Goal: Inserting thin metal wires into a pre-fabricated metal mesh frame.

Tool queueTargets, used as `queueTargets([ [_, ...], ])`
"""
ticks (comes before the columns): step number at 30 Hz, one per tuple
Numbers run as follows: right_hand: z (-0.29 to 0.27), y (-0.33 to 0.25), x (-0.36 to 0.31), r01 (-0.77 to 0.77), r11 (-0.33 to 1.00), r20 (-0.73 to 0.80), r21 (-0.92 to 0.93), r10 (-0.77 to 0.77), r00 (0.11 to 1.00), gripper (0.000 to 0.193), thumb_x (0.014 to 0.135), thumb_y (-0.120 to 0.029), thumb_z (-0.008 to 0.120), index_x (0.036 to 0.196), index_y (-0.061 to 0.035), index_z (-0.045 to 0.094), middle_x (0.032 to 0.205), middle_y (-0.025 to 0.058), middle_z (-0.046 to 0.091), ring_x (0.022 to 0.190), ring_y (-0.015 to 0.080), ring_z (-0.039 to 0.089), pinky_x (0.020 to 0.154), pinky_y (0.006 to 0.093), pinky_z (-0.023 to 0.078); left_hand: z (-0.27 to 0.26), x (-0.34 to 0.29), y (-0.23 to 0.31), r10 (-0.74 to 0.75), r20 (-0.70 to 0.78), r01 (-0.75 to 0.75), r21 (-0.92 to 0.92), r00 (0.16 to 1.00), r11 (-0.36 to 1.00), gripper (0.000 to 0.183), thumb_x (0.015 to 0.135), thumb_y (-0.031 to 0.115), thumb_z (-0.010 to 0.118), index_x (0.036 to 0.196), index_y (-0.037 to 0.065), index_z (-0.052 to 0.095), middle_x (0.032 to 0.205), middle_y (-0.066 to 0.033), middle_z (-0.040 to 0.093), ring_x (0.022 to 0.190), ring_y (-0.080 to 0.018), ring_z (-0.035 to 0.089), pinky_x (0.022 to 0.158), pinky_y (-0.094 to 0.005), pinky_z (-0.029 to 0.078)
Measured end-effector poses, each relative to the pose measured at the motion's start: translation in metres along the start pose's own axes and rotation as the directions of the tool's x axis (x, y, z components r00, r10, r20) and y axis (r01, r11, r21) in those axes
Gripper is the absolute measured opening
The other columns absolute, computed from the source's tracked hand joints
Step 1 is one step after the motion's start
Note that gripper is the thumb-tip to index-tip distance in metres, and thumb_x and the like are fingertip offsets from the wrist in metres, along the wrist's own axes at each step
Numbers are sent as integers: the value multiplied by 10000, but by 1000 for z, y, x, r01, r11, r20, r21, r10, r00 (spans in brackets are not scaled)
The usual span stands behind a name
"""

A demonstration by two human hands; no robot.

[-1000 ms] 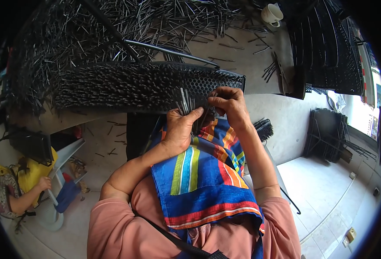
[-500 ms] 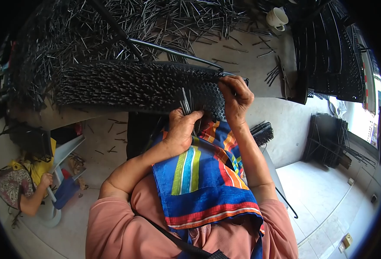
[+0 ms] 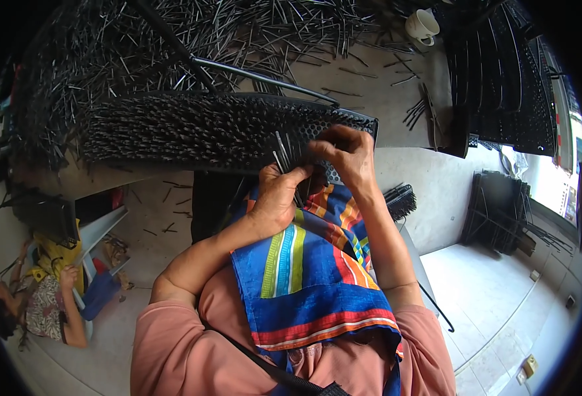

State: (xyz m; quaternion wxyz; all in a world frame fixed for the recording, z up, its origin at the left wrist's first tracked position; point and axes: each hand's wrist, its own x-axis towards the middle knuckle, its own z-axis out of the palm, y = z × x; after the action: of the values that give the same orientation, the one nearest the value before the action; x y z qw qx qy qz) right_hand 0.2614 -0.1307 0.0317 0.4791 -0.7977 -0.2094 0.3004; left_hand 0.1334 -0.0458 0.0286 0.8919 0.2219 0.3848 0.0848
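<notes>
A long black perforated panel [image 3: 332,175] lies across in front of me, its left and middle covered with short upright black strips [image 3: 185,132]. Toward its right end, some of the honeycomb holes show bare. My left hand [image 3: 276,198] is closed round a small bundle of thin dark strips [image 3: 280,153] that stick up at the panel's near edge. Over the right part of the panel is my right hand [image 3: 349,157], its fingers bent and pinched together close to the bundle. What its fingertips hold, if anything, is too blurred to make out.
Loose black strips [image 3: 251,39] pile across the table [image 3: 363,82] behind the panel. A metal rod [image 3: 264,80] crosses there. A white mug [image 3: 421,25] stands at the far right, near stacked perforated panels [image 3: 495,72]. Another person [image 3: 50,303] works at the lower left.
My right hand has moved left and nearer, from the panel's far right edge to beside the bundle. The left hand stays put. The other person has shifted position.
</notes>
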Motion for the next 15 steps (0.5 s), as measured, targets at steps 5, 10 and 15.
queueTargets([
  [5,-5,-1,-12,-205,956,125,210,182,975,136,769,-84,739,844,14,681,660,14,619,575,62,529,515,234,413,3,-1,-3,1,24,-2,50,1000,999,124,846,-25,602,934,3,685,866,-88,704,689,-161,674,648,-283,563],
  [10,-11,1,-11,14,894,-252,448,112,961,59,822,-44,706,852,-1,679,659,-18,586,533,11,435,459,192,316,-10,7,-7,-29,-49,30,24,998,999,153,847,-30,576,953,-6,685,899,-83,706,751,-137,671,682,-260,548],
  [15,-10,16,8,457,886,-484,75,-368,794,88,785,70,697,853,25,662,786,1,621,644,46,515,566,178,390,-16,12,-16,22,-36,-14,222,999,975,205,850,-66,528,1009,-36,655,976,-147,692,832,-210,693,737,-328,588],
])
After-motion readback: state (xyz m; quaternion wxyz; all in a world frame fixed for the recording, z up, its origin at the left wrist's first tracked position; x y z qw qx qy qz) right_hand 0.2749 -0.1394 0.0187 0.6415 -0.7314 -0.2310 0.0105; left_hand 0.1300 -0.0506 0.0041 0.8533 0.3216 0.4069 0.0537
